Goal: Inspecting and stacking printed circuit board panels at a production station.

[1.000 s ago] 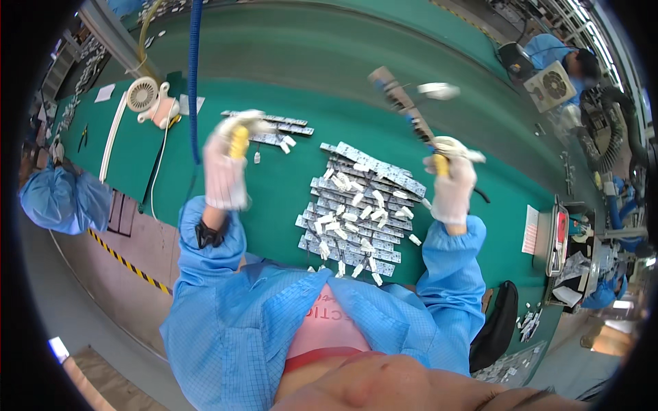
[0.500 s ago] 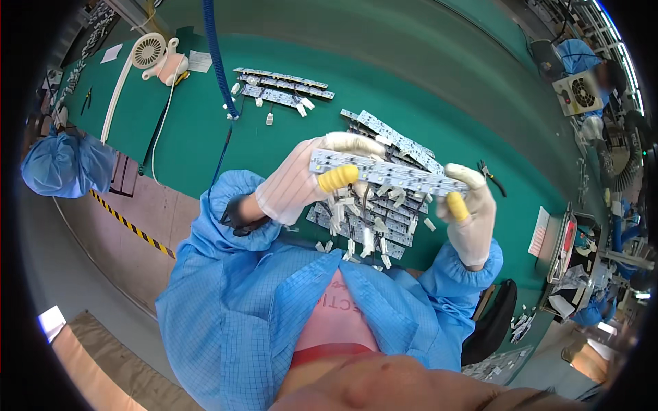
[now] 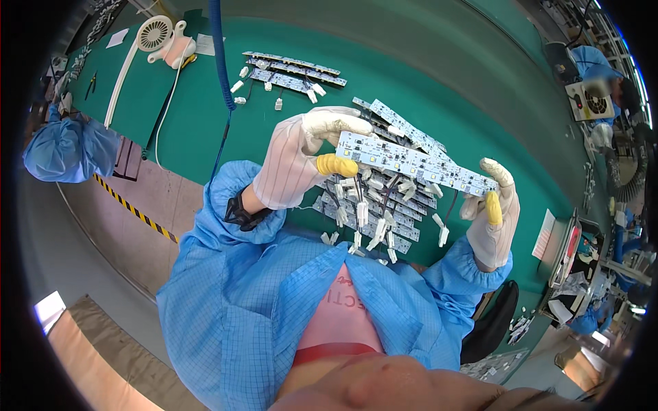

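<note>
My left hand [image 3: 284, 161], in a white glove with a yellow thumb cover, grips the left end of an LED circuit board strip [image 3: 416, 163]. The other end is pinched between thumb and finger of my right hand [image 3: 493, 222], gloved the same way. Raised and slanting down to the right, the strip shows its face of small yellow LEDs and dark parts. A white connector [image 3: 443, 236] dangles on a dark wire near my right hand. Below lies a pile of similar strips [image 3: 404, 233] with several white connectors, partly hidden by the held one.
More strips [image 3: 295, 72] lie farther back on the green table [image 3: 288, 38]. A blue coiled hose [image 3: 220, 61] hangs left of them, near a small fan [image 3: 156, 38]. A tray of items [image 3: 556, 253] stands right. Another person in blue [image 3: 65, 154] is at far left.
Both hands have carried the LED strip slightly right and turned its face more fully into view. The connector by my right hand now hangs visibly. The pliers beyond that hand are now hidden.
</note>
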The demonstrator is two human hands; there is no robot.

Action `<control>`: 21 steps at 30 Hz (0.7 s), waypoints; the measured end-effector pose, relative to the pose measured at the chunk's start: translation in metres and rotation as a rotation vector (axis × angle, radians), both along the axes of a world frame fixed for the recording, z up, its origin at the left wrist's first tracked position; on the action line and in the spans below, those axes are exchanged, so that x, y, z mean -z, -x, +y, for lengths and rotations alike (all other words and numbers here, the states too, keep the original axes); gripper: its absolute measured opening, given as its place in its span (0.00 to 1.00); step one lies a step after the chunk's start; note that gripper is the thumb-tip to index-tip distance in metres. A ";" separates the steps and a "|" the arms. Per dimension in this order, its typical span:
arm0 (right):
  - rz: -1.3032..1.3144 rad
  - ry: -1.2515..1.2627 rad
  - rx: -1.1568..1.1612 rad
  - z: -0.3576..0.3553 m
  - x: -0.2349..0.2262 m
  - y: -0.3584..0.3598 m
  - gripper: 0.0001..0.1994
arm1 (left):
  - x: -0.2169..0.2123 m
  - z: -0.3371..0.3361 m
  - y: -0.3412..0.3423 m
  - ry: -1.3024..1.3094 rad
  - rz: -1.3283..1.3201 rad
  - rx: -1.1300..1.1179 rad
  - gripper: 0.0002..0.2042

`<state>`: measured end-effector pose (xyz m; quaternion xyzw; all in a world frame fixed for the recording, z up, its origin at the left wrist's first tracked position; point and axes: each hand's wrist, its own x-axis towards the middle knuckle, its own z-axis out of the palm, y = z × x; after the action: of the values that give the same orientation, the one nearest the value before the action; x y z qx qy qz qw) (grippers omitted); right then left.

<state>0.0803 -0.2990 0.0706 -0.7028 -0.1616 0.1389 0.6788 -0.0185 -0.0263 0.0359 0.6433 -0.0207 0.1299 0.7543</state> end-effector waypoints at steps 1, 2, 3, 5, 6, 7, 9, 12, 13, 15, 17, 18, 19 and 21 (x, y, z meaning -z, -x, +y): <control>0.002 -0.045 -0.019 -0.002 0.004 -0.002 0.27 | 0.000 0.002 0.000 -0.067 -0.008 -0.016 0.26; 0.003 -0.090 -0.037 -0.005 0.006 -0.003 0.26 | 0.003 0.004 0.000 -0.064 -0.006 -0.011 0.26; 0.005 -0.087 -0.032 -0.005 0.006 -0.003 0.26 | 0.006 0.006 -0.001 -0.105 -0.057 -0.027 0.26; -0.069 -0.090 -0.075 -0.004 0.007 -0.002 0.26 | 0.007 0.006 -0.002 -0.155 -0.125 -0.091 0.26; -0.067 -0.086 -0.065 -0.004 0.007 -0.002 0.26 | 0.006 0.006 -0.003 -0.151 -0.123 -0.080 0.26; -0.045 -0.098 -0.073 -0.003 0.005 -0.002 0.26 | 0.005 0.008 -0.003 -0.194 -0.111 -0.096 0.26; -0.021 -0.109 -0.075 -0.001 0.003 -0.001 0.25 | 0.003 0.012 -0.005 -0.326 -0.115 -0.130 0.26; 0.043 -0.125 -0.061 0.003 -0.004 0.002 0.23 | 0.008 0.018 -0.006 -0.374 -0.150 -0.141 0.28; 0.059 -0.094 -0.052 0.005 -0.006 0.003 0.24 | 0.006 0.016 -0.004 -0.302 -0.127 -0.152 0.26; 0.050 -0.021 -0.026 0.005 -0.008 0.006 0.26 | 0.004 0.014 -0.002 -0.260 -0.097 -0.147 0.24; 0.025 -0.046 -0.037 0.005 -0.006 0.006 0.27 | 0.009 0.018 -0.002 -0.288 -0.109 -0.152 0.20; 0.000 -0.076 -0.066 0.004 -0.005 0.006 0.27 | 0.010 0.017 -0.003 -0.281 -0.113 -0.133 0.20; -0.008 -0.063 -0.072 0.004 -0.006 0.007 0.26 | 0.010 0.015 -0.004 -0.207 -0.132 -0.161 0.20; 0.008 -0.077 -0.107 0.002 -0.007 0.007 0.23 | 0.009 0.012 -0.005 -0.068 -0.158 -0.191 0.21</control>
<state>0.0736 -0.2975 0.0780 -0.6659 -0.2014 0.1713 0.6976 -0.0134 -0.0147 0.0274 0.6553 -0.0233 0.2507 0.7122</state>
